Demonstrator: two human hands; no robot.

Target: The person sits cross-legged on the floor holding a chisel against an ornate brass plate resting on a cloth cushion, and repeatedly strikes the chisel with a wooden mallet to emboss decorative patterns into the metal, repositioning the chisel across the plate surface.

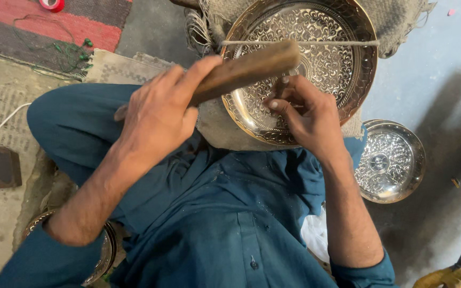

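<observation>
Two engraved metal plates are plain to see: a large brass plate (316, 64) propped on the person's lap against burlap cloth (401, 21), and a smaller silvery plate (390, 160) lying on the floor (433, 80) to the right. A third rim (102, 256) peeks out under the left forearm. One wooden mallet (246, 69) is gripped in the left hand (158, 114), fingers wrapped around its handle; its long axis runs from lower left up to the right, head over the brass plate. The right hand (305, 114) pinches something small against the plate's face, too hidden to identify. A dark block (5, 166), green wire (70, 53) and a white cable (1, 125) lie on the mats at left.
</observation>
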